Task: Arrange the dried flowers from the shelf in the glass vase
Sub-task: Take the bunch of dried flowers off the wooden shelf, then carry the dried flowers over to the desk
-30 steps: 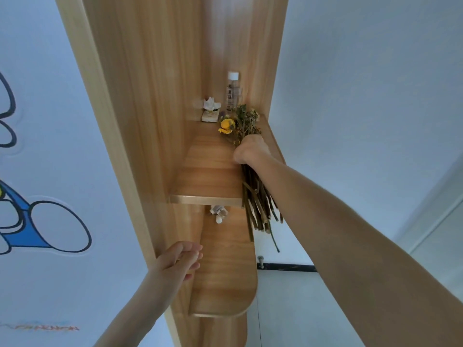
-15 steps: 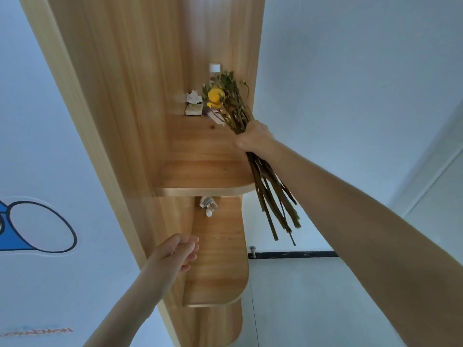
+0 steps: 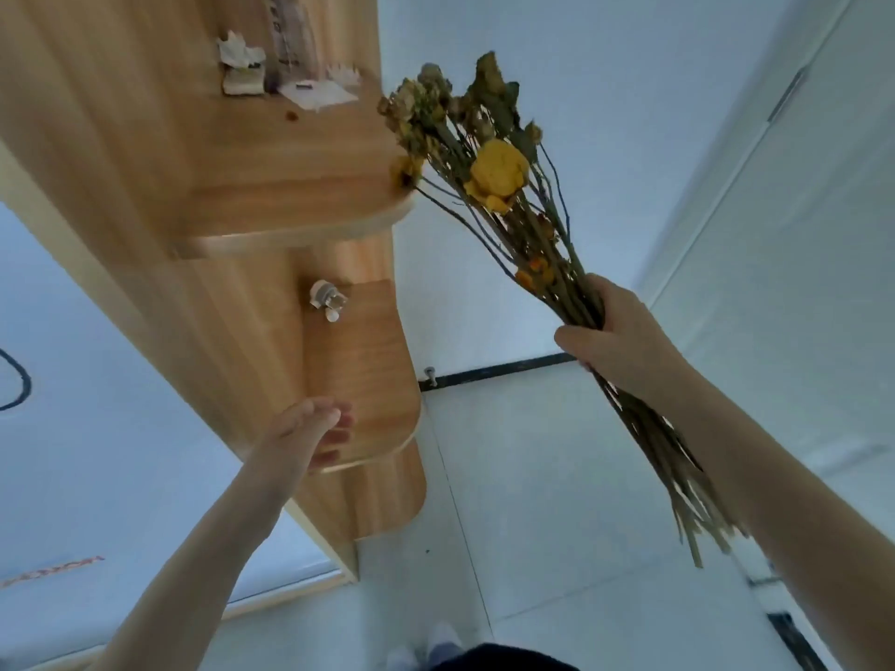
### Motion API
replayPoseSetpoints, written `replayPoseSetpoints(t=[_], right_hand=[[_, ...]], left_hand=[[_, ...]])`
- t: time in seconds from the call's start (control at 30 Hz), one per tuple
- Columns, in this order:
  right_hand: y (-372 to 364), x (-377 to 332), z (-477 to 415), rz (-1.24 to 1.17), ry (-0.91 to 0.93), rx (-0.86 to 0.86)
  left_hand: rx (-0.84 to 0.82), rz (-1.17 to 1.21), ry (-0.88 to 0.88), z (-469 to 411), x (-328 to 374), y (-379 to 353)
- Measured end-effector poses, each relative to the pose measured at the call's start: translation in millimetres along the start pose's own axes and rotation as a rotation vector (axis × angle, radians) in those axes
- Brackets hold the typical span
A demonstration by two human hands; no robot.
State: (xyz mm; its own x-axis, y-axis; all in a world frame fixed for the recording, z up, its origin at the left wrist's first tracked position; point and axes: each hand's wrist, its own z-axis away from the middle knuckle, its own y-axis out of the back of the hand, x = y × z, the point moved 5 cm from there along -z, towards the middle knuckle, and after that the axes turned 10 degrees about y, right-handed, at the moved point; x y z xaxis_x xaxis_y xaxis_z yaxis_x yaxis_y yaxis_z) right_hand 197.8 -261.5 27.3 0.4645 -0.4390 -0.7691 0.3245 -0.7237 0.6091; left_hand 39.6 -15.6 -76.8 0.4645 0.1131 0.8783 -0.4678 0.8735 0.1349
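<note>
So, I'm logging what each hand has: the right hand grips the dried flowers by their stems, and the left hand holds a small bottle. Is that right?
Not quite. The left hand holds nothing: its fingers are straight and open, near the lower shelf. The right hand does grip the dried flowers by their stems. The head view shows this.

Most of the fingers of our right hand (image 3: 624, 341) curl out of sight behind the bunch of brown-stemmed dried flowers with a yellow bloom (image 3: 499, 172), and the stems are hidden where they pass through that grip. The fingers (image 3: 329, 414) of our left hand (image 3: 300, 435) are blurred. Far above them the top edge cuts off the clear plastic bottle (image 3: 290, 36). Just above them, the small white-and-grey object (image 3: 327, 298) is too small to name.
</note>
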Motion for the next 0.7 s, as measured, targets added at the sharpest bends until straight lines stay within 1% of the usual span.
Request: replayPoseSetpoints(t=[0.2, 0.37, 0.53, 0.7], right_hand=[[-28, 80, 119, -0.127, -0.189, -0.025], [-61, 136, 196, -0.087, -0.373, -0.116], [-96, 167, 236, -0.047, -0.499, -0.229], [-111, 171, 249, -0.058, -0.546, -0.227]], left_hand=[[-0.045, -0.025, 0.140, 16, -83, -18], [-0.021, -0.077, 0.288, 26, -148, -24], [-0.007, -0.098, 0.380, 34, -187, -22], [-0.036, -0.119, 0.407, 37, -200, -26]])
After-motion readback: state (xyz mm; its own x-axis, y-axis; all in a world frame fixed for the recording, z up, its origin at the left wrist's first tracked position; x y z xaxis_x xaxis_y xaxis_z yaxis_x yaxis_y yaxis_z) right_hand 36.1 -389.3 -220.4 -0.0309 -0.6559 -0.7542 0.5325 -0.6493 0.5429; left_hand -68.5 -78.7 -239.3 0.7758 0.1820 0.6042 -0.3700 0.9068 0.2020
